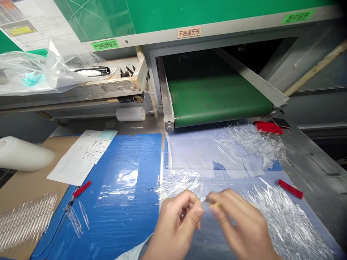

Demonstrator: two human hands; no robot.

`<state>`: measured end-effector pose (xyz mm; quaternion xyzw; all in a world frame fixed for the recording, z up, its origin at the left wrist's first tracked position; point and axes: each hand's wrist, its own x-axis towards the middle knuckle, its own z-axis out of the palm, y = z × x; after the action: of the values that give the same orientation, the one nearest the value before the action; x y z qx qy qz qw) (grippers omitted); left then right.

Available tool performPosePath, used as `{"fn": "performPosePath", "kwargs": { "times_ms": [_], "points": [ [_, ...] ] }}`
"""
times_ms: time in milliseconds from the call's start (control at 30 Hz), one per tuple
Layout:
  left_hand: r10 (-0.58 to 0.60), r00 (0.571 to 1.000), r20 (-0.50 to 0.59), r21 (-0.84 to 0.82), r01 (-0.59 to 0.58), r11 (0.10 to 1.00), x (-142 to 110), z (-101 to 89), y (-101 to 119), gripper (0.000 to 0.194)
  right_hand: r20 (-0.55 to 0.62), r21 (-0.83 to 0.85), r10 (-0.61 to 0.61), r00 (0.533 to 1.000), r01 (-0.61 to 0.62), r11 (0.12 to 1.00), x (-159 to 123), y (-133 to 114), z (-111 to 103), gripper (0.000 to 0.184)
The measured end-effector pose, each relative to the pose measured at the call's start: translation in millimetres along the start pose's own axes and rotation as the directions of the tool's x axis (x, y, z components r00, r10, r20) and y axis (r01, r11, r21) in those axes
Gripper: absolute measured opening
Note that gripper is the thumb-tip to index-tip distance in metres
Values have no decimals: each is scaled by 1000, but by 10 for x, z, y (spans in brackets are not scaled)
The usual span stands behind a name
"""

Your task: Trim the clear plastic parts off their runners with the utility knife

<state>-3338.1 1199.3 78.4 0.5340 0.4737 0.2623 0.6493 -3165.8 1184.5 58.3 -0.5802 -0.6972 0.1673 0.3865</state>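
Thin clear plastic pieces [177, 185], loosely heaped

On the grey steel frame [230, 30] before me, I read 不良履历表 on a cream label [189, 32] and 产品检验规范 on a green label [105, 44]; a farther green label [298, 16] is too skewed to read surely.

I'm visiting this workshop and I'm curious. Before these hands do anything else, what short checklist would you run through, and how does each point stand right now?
1. Left hand and right hand both in view: ok.
2. What the fingers pinch, a small blurred piece with some yellow: cannot tell.
3. Transparent thin pieces gathered in one place: not ok, they lie in several loose heaps.
4. Red-handled tool away from the hands: ok, it lies on the blue folder.
5. Green conveyor belt moving: cannot tell.
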Motion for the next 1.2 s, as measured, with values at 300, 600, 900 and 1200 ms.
{"fn": "performPosePath", "kwargs": {
  "times_ms": [300, 600, 900, 1200],
  "points": [
    [-110, 988, 112, -221, 133, 966, 50, 21, -173, 41, 181, 91, 197, 963, -216, 972, 152, 79, -53, 17],
    [-118, 992, 45, -206, 125, 970, 69, -8, -149, 39, 286, 136, 219, 933, -266, 954, 157, 56, 34, 17],
    [-48, 999, -18, -45, 47, 998, 75, -5, -163, 30, 444, 176, 215, 870, -319, 931, 72, -30, 104, 16],
    [-26, 998, -52, 40, 28, 999, 48, -6, -119, 26, 396, 183, 119, 910, -205, 962, 88, -42, 57, 16]
  ]
}}
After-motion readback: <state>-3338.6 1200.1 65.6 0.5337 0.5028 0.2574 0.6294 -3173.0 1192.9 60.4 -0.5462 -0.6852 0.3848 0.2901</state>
